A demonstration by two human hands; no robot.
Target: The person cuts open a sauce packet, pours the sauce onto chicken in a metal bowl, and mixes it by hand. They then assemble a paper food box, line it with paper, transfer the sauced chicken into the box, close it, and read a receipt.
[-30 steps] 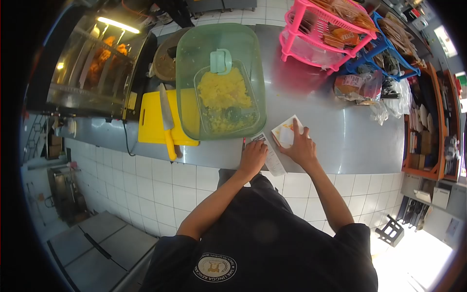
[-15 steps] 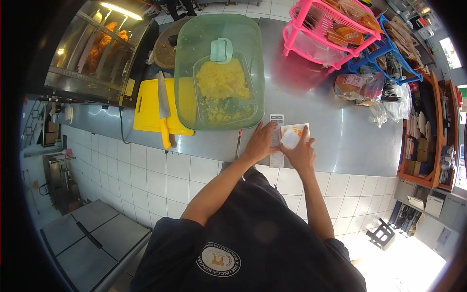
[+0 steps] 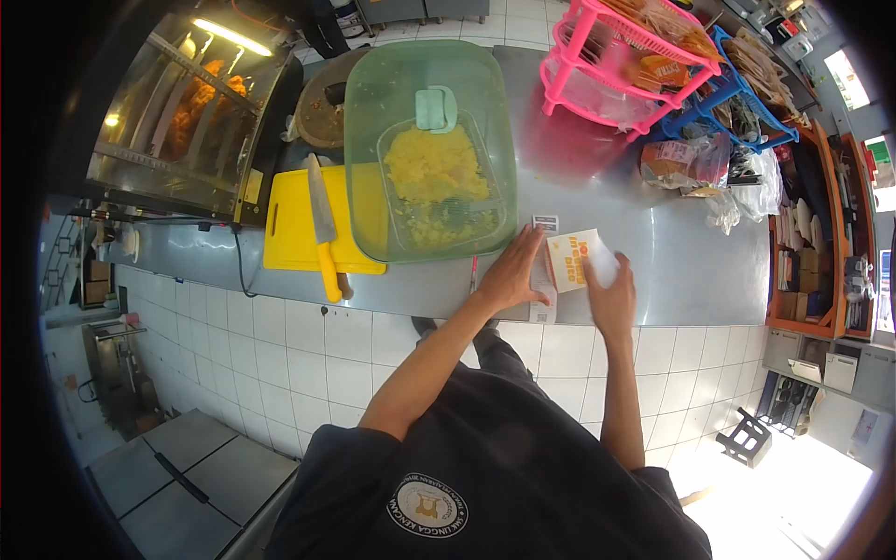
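Observation:
My left hand [image 3: 513, 273] lies on the left side of a long paper slip [image 3: 543, 303], thumb and fingers spread apart. Just right of the slip is a small white card or box with orange print [image 3: 568, 261]. My right hand [image 3: 610, 294] has its fingers closed on a white paper piece [image 3: 603, 265] at the right edge of the printed card. A thin red pen-like item [image 3: 474, 273] lies left of my left hand. The green tub [image 3: 359, 219], with yellow food [image 3: 434, 165] in a clear container, stands beyond my left hand.
A knife [image 3: 324, 224] rests on the yellow cutting board [image 3: 280, 245] at the left, near a glass-fronted oven [image 3: 177, 121]. Pink [image 3: 616, 117] and blue racks [image 3: 737, 121] stand at the back right, beside plastic bags [image 3: 686, 166]. The counter's front edge is close to my body.
My right hand has moved right with the white paper, and more orange print shows on the card. My left hand has shifted onto the slip's left edge. The view has shifted slightly.

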